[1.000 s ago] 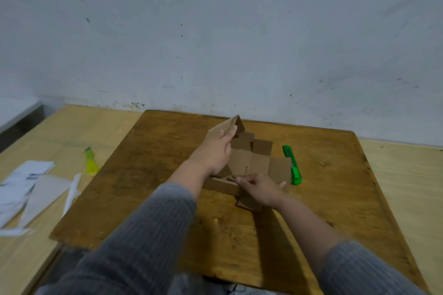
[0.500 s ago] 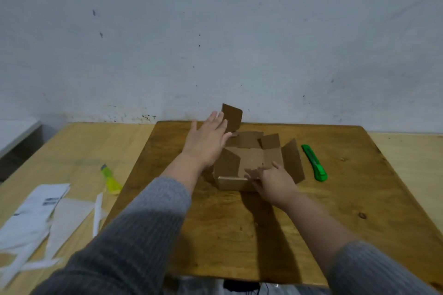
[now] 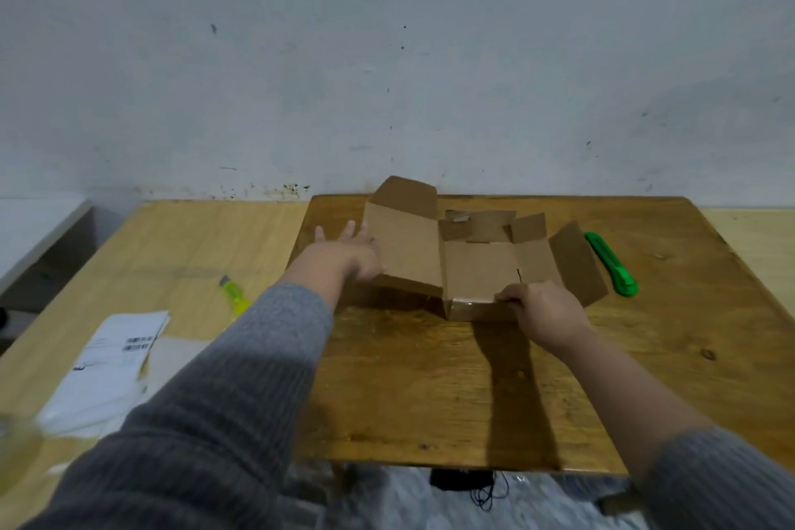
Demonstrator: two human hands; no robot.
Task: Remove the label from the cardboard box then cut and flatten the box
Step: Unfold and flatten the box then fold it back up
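A brown cardboard box [image 3: 477, 267] lies opened out on the dark wooden table [image 3: 430, 392], its panels spread and several flaps still raised. My left hand [image 3: 350, 254] rests with fingers spread against the outer side of the big left panel, which tilts up off the table. My right hand [image 3: 544, 310] pinches the box's near front wall at its right end. A green utility knife [image 3: 611, 262] lies on the table just right of the box's right flap. The peeled white label papers [image 3: 112, 361] lie on the lighter bench to the left.
A yellow utility knife [image 3: 234, 295] lies on the light wooden bench [image 3: 172, 245] left of the table. A stained grey wall [image 3: 387, 56] stands right behind the table's far edge. A black cable [image 3: 486, 491] hangs below the near edge.
The box has opened out: its left panel has swung outward and down under my left hand. My right hand has shifted onto the near front wall. The view has tilted up.
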